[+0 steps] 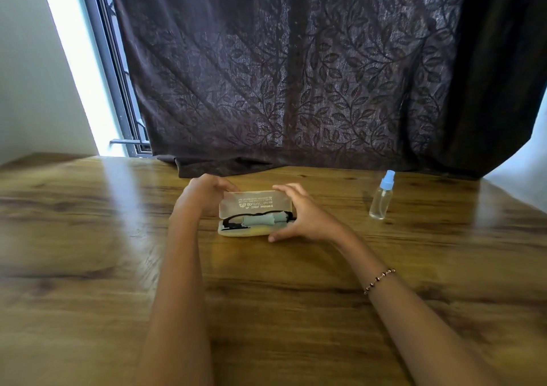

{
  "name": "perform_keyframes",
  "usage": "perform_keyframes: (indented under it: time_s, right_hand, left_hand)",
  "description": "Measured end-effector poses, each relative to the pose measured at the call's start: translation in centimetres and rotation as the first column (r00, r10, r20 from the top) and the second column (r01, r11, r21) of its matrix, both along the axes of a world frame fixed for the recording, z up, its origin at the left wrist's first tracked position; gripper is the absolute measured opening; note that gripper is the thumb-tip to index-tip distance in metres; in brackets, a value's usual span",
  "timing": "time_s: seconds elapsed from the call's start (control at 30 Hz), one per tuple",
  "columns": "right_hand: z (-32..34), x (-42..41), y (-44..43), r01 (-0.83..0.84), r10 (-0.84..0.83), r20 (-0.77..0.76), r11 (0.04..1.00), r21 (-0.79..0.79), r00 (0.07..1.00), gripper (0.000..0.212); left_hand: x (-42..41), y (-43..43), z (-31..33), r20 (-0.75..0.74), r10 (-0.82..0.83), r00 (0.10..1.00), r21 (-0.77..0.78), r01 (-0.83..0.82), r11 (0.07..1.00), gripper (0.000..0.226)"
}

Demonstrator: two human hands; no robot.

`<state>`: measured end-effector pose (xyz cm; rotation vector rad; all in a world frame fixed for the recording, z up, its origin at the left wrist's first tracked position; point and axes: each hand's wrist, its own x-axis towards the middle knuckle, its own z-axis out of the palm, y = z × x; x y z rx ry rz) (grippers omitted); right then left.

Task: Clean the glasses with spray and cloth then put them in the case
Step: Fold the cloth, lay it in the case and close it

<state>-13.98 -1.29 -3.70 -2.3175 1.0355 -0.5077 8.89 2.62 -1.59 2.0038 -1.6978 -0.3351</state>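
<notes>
1. Glasses (pixel 233 222) with a black frame lie inside the open translucent case (pixel 254 212), their long axis running left to right, straight across the gap between the two hands.
2. A pale blue-grey cloth (pixel 260 219) is rolled up on top of the glasses in the same tray, along the same axis.
3. The left hand (pixel 204 194) curls around the far left corner of the raised lid; its fingers (pixel 228 185) are bent and seem to steady the lid, though the actual contact is hidden.
4. The right hand (pixel 299 214) cups the right end of the case, fingers spread and half open, thumb down by the near edge of the tray. It holds nothing apart from the case.
5. The cloth and the frame's right end lie just left of the right hand's fingers, so that hand looks nearer for lifting them out.
6. A clear spray bottle (pixel 381 197) with a blue cap stands upright on the wooden surface (pixel 296 297), well right of the right hand.
7. Cleaning appears not yet begun.
</notes>
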Motion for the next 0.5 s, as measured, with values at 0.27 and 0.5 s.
perform_keyframes:
  time_s: [0.27, 0.5]
  right_hand:
    - [-0.6, 0.0, -0.3, 0.042, -0.034, 0.101, 0.996, -0.079, 0.994, 0.075]
    - [-0.9, 0.1, -0.1, 0.112, -0.095, 0.146, 0.988, -0.111, 0.985, 0.048]
  left_hand:
    - [0.1, 1.8, 0.6, -0.302, -0.072, 0.95, -0.014, 0.071, 0.997, 0.026]
    - [-0.1, 2.4, 0.9, -0.474, -0.041, 0.879, 0.053, 0.074, 0.996, 0.022]
